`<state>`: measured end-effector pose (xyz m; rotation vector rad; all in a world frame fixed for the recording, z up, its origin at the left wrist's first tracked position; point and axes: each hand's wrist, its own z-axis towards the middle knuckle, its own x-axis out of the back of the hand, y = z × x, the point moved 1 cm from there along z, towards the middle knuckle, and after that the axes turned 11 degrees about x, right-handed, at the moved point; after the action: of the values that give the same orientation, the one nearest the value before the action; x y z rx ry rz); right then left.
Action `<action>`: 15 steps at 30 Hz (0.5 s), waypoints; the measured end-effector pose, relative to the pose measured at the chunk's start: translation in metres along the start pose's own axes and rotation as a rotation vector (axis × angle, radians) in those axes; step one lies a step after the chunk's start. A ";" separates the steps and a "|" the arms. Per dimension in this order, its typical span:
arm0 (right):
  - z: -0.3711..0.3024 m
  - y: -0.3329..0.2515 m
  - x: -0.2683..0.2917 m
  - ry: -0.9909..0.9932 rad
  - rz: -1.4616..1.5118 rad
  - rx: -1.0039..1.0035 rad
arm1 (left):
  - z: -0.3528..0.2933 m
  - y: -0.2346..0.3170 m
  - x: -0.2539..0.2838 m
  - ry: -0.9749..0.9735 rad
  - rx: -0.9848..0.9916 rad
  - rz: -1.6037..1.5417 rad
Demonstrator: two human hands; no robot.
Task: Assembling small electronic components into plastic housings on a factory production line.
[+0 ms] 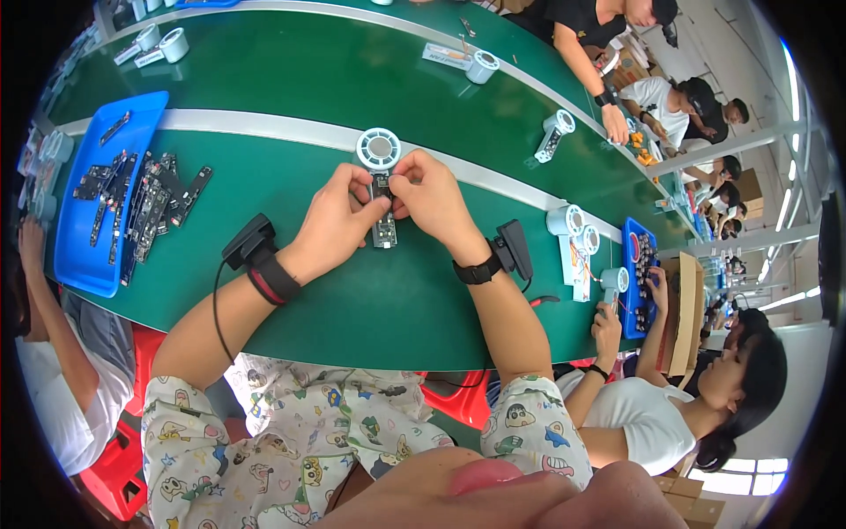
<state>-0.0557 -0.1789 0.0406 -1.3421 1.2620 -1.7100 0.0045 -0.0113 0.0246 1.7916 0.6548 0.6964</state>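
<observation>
A light-blue fan part (379,148) with a round grille lies at the middle of the bench, its head pointing away from me. Along its handle runs a narrow black circuit board (384,234); whether the board is seated in the handle is hidden by my fingers. My left hand (328,219) pinches the board's left side with thumb and fingers. From the right, my right hand (434,198) closes its thumb and fingertips on the board's upper part, just below the round head.
A blue tray (74,256) and a pile of loose circuit boards (152,212) are at my left. Fan parts (566,220) with wires lie to the right, near another blue tray (630,313). A conveyor belt (291,66) with several fan parts runs beyond the metal rail. Co-workers sit on both sides.
</observation>
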 end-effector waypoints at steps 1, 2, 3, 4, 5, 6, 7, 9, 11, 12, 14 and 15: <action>0.000 0.004 0.000 0.000 0.020 -0.013 | -0.003 -0.002 -0.002 -0.011 -0.016 0.065; 0.001 0.007 0.000 -0.007 0.021 -0.019 | -0.007 -0.005 -0.003 -0.009 -0.008 0.061; 0.003 0.010 -0.001 -0.008 0.061 -0.027 | -0.012 -0.006 -0.004 0.030 -0.122 0.126; 0.006 0.014 -0.003 -0.013 0.102 -0.036 | -0.017 -0.008 -0.005 0.072 -0.232 0.191; 0.008 0.017 -0.005 -0.021 0.145 -0.045 | -0.020 -0.009 -0.006 0.117 -0.340 0.259; 0.008 0.019 -0.004 -0.042 0.153 -0.053 | -0.018 -0.010 -0.009 0.130 -0.319 0.259; 0.007 0.017 -0.002 -0.016 0.117 -0.035 | -0.018 -0.010 -0.011 0.157 -0.352 0.299; 0.004 0.016 0.005 -0.021 0.095 -0.029 | -0.017 -0.008 -0.016 0.198 -0.351 0.343; 0.006 0.018 0.006 0.066 0.104 -0.030 | -0.015 -0.003 -0.016 0.152 -0.272 0.278; 0.007 0.017 0.002 0.049 0.113 -0.034 | -0.013 -0.002 -0.016 0.121 -0.247 0.241; 0.009 0.015 -0.002 0.052 0.075 -0.048 | -0.013 0.000 -0.011 0.136 -0.222 0.260; 0.010 0.015 -0.003 0.058 0.054 -0.053 | -0.013 0.002 -0.008 0.140 -0.211 0.276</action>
<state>-0.0467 -0.1841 0.0258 -1.2850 1.3722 -1.7002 -0.0105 -0.0097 0.0289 1.6625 0.4104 1.0462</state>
